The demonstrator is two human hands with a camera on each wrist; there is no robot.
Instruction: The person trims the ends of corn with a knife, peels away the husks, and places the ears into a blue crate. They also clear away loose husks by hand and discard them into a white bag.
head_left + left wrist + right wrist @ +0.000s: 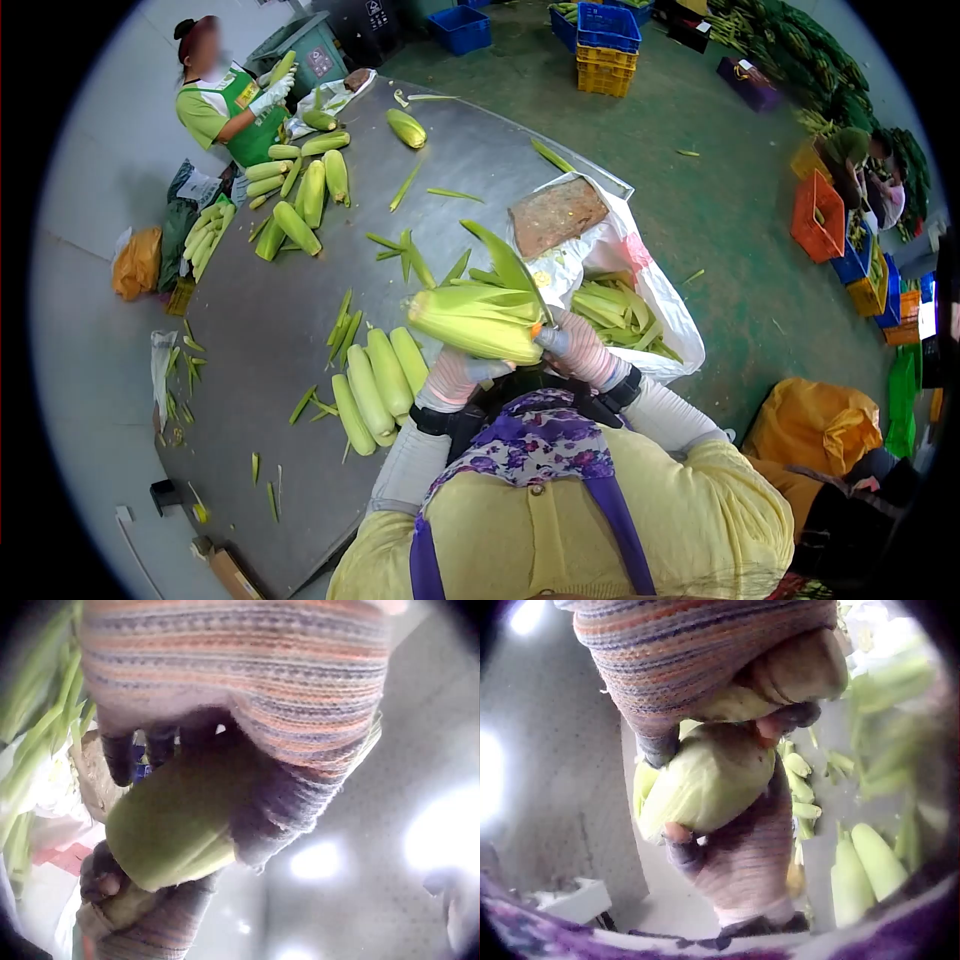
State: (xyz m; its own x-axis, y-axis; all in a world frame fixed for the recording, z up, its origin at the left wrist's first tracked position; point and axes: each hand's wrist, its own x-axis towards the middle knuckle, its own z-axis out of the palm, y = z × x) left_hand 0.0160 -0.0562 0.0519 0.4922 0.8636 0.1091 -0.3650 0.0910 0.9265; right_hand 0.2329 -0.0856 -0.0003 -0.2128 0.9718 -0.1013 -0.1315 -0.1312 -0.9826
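Gloved fingers of the left hand [458,376] wrap the ear of corn [470,322] from below, and I see those of the right hand [582,350] curled on its right end. Both hold it above the near edge of the metal table [270,350], loose husk leaves flaring over it. From my head view, four pale ears [368,392] lie beside the left hand; beyond the right, a white bag [672,325] holds stripped husks [620,318]. White print marks a dark bin [372,18], too small for me to read. My right wrist view adds a brownish piece [799,667] in the right fingers, which I cannot identify; my left wrist view shows bright lights [315,861] that the head view lacks.
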